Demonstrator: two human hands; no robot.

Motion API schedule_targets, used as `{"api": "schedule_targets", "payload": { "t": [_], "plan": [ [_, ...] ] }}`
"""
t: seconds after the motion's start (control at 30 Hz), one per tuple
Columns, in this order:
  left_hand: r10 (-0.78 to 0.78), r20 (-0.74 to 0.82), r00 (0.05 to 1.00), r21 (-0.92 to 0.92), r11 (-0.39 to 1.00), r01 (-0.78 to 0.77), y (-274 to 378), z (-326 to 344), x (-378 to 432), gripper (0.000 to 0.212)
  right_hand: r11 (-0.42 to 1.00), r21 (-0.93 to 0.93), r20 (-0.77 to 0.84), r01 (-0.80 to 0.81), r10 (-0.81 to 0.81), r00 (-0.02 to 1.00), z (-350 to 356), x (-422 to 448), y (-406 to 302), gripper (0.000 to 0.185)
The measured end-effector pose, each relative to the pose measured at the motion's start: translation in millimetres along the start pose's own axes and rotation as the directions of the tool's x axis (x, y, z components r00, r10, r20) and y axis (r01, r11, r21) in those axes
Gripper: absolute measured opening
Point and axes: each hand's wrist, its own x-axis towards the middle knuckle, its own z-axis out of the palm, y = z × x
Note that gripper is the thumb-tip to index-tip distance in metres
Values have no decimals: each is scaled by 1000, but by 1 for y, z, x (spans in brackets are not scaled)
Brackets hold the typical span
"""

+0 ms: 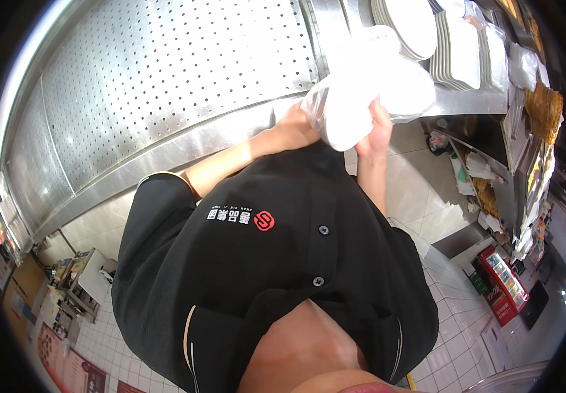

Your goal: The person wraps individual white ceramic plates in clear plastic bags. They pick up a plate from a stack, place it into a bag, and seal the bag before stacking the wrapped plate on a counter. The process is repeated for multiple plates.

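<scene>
Both my hands are at the counter's front edge, around a bright white dish (pixel 349 118) that looks like a bowl or a stack of bowls. Clear plastic film (pixel 316 109) wraps or hangs at its left side. My left hand (pixel 298 126) grips it from the left, with the fingertips hidden behind the film. On the right, my right hand (pixel 377 131) holds the lower right side, thumb up against the white surface. More white dishware (pixel 406 88) lies just beyond, partly in plastic. Strong glare washes out its edges, so the count cannot be told.
A perforated stainless-steel counter (pixel 180 64) spans the left and front. Stacked white round plates (pixel 410 27) and stacked white rectangular plates (pixel 457 49) stand at the far right. A cluttered lower shelf (pixel 479 172) is to my right, with a red drinks fridge (pixel 501 285) farther back.
</scene>
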Motion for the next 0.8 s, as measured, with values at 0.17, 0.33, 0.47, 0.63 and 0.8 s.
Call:
{"api": "schedule_targets", "payload": {
  "t": [0.17,0.33,0.47,0.63,0.8],
  "plan": [
    [-365,216,906,-771,506,388,24,-47,14,36,993,-100,-102,69,-80,992,2,2,-17,37],
    [-381,164,910,-685,620,383,27,-35,16,28,998,-18,-48,-57,56,997,-7,3,-3,37],
    [-86,-39,996,-309,948,70,42,-34,27,20,996,7,-28,-94,94,995,-5,3,14,36],
    [-267,-69,961,-362,904,226,23,-13,20,15,996,88,-96,8,0,995,1,1,14,36],
    [-468,76,880,-477,758,444,19,-25,18,18,955,179,-366,236,-158,917,7,-1,-5,40]
  ]
}}
